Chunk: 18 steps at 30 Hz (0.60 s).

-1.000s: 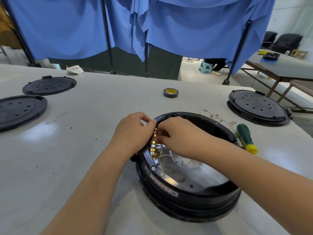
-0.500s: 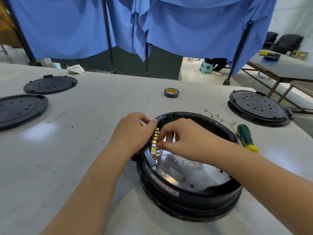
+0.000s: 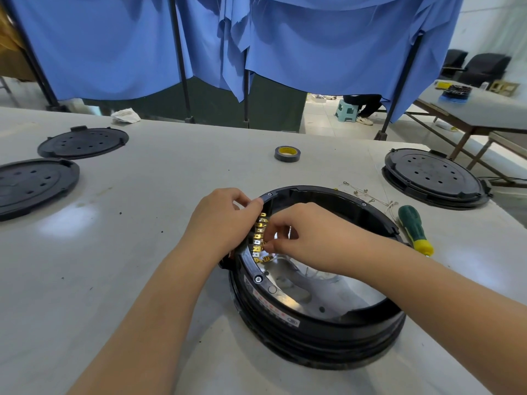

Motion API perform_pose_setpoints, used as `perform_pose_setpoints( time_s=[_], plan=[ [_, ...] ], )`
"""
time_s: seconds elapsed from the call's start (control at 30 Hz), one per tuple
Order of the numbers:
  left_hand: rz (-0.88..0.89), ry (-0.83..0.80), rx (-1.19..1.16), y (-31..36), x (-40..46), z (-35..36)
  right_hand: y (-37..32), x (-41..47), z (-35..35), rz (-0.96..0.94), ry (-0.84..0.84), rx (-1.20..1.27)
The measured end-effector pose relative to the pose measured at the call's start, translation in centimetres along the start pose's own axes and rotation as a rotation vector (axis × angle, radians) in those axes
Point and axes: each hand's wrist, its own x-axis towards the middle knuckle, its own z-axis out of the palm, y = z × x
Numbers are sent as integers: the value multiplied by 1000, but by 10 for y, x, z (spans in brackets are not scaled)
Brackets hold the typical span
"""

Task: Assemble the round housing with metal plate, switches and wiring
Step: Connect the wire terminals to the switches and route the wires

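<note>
A round black housing (image 3: 319,334) stands on the grey table, open side up, with a shiny metal plate (image 3: 313,297) in its bottom. A row of brass switch terminals (image 3: 259,238) runs along its inner left wall. My left hand (image 3: 222,220) grips the housing's left rim from outside, fingers curled over the edge by the terminals. My right hand (image 3: 308,238) reaches inside and pinches a thin white wire's brass connector at the lower terminals. White wires (image 3: 313,276) lie on the plate under my right hand.
A green and yellow screwdriver (image 3: 415,230) lies right of the housing, beside loose wires with ring ends (image 3: 368,193). A tape roll (image 3: 287,153) sits behind. Black round lids lie at the right (image 3: 435,178) and at the left (image 3: 82,142), (image 3: 31,185). Blue curtains hang beyond the table.
My right hand has drawn back from the upper terminals and moved down to the lower ones, uncovering most of the row. My left hand stays on the rim.
</note>
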Motion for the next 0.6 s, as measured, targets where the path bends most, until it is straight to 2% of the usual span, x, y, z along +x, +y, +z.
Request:
perform_pose_setpoints(
  time_s=[0.23,0.6],
  plan=[
    [2,13,2,0,1,1,2,2,-1,-33,-2,4],
    [-12,60,36,0,1,3,-3,2,0,22,10,13]
  ],
)
